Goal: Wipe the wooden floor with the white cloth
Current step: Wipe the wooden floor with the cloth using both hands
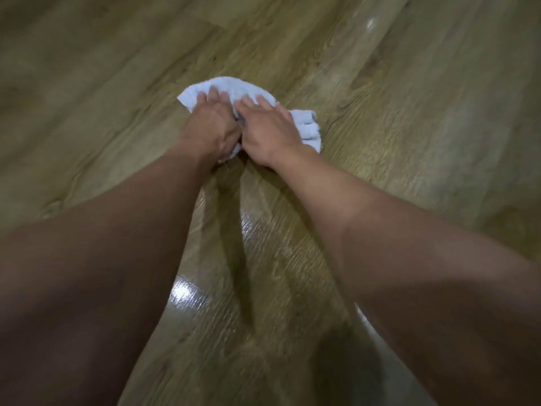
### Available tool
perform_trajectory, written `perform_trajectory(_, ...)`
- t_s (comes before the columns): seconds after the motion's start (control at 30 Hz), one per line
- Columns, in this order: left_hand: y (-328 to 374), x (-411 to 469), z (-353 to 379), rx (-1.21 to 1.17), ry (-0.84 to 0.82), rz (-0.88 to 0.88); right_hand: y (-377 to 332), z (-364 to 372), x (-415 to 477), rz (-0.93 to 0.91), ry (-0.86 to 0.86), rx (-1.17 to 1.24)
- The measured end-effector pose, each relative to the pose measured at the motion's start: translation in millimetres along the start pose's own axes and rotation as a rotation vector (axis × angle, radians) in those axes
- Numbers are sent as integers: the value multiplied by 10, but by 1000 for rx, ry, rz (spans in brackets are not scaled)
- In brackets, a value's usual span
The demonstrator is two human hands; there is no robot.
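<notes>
Covering the whole view, the wooden floor (409, 142) shows long planks that run diagonally. Bright glossy patches (187, 291) lie on the boards between the two arms.

The left forearm (117, 244) and the right forearm (380, 230) are bare. They reach forward from the lower corners and converge toward the middle of the floor.

The white cloth (234, 86) lies bunched on the floor at mid-frame, under both hands. Its far edge forms a rounded arc beyond the fingertips. A folded end with several ridges sticks out to the right of the right wrist.

The left grip (209, 127) rests palm down on the left part of the cloth. Its fingers (213, 93) are extended and pressed onto the fabric, not curled round it.

The right grip (269, 130) rests palm down just beside the left grip, touching it. Its fingers (262, 102) are straight and lie flat on the cloth, angled to the upper left.

A small fold of cloth rises between the two grips. The thumbs are too blurred to tell whether they pinch this fold.
</notes>
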State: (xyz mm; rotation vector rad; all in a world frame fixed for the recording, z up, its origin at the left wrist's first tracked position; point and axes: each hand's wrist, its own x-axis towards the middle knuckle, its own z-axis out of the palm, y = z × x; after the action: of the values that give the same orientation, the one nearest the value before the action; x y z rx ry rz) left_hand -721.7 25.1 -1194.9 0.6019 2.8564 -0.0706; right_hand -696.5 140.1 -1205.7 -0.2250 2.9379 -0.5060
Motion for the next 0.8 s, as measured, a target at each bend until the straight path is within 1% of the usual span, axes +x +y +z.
perform_trajectory(0.03, 45, 11, -27, -21, -15, 1, 0, 5, -85, 13, 17, 17)
perform_trajectory(0.13, 235, -115, 69, -134, 53, 30, 145, 82, -508, 9, 123, 23)
perform_trajectory(0.2, 322, -197, 177, -129, 41, 41, 308, 105, -674, -41, 126, -15)
perform_trajectory(0.27, 294, -6, 196, -74, 32, 50, 444, 44, -511, -90, 120, -53)
perform_trajectory(0.33, 295, 318, 142, 13, -23, 47, 559, -16, -210, -90, 131, -123)
perform_trajectory(0.43, 343, 815, 7, 87, -121, -58, 682, -115, 151, -15, 122, -123)
perform_trajectory(0.5, 435, 901, -56, 48, -150, -75, 669, -137, 161, 36, 108, -53)
perform_trajectory(0.53, 503, 844, -76, 32, -140, -68, 659, -133, 93, 56, 112, -29)
perform_trajectory(0.57, 562, 787, -59, 33, -83, -31, 666, -115, -8, 71, 130, -31)
perform_trajectory(0.63, 669, 689, 57, 101, 50, 103, 782, -74, -245, 62, 161, -71)
perform_trajectory(0.67, 727, 683, 103, 123, 85, 150, 885, -92, -340, 33, 149, -79)
perform_trajectory(0.73, 885, 777, 65, 37, 108, 103, 1118, -218, -326, -19, 120, -70)
perform_trajectory(0.8, 1028, 1027, 1, -11, 88, 0, 1313, -347, -114, 8, 130, -71)
